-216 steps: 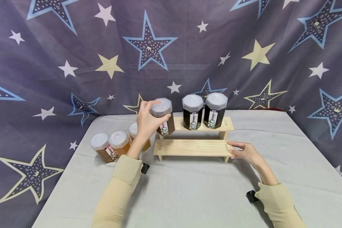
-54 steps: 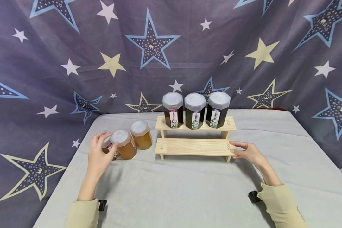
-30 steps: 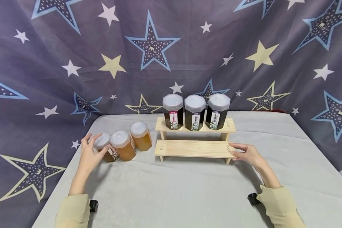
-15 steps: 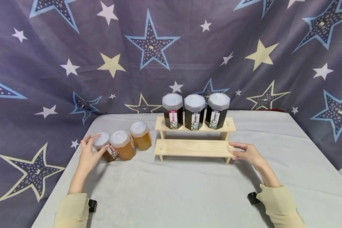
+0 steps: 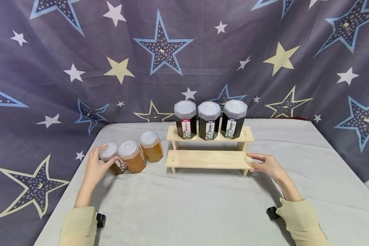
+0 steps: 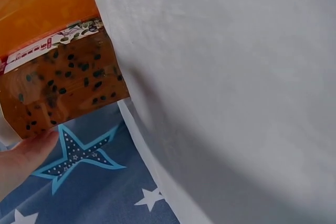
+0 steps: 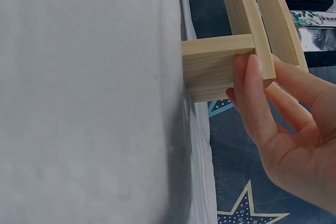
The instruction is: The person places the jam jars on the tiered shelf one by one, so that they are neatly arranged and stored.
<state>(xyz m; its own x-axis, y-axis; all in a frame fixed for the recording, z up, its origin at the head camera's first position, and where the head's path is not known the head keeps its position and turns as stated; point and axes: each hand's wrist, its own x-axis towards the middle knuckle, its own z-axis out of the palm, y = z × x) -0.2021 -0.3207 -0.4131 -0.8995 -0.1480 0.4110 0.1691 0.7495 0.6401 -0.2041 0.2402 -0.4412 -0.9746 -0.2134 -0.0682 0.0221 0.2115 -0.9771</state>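
Observation:
In the head view my left hand (image 5: 95, 168) reaches round the leftmost jar (image 5: 118, 167), thumb and fingers at its sides just under the pale lid. The left wrist view shows this jar (image 6: 63, 85) with dark seeds in amber-brown filling and a fingertip (image 6: 39, 142) against it. It stands upright on the table, beside two jars of orange filling (image 5: 136, 164) and golden filling (image 5: 153, 153). My right hand (image 5: 267, 167) pinches the right end of the lower step of a two-step wooden shelf (image 5: 207, 159); the right wrist view shows fingers and thumb around its corner (image 7: 262, 69).
Three dark jars with white lids, the left one (image 5: 186, 127), the middle one (image 5: 208, 128) and the right one (image 5: 232, 126), stand in a row on the upper step (image 5: 249, 135). A grey cloth (image 5: 184, 208) covers the table. Behind hangs a star-patterned curtain (image 5: 203, 61).
Earlier my left hand held a dark jar at the upper step's left; that jar now stands there. The hand has moved left and its fingers have closed in on the leftmost jar. Right hand unchanged.

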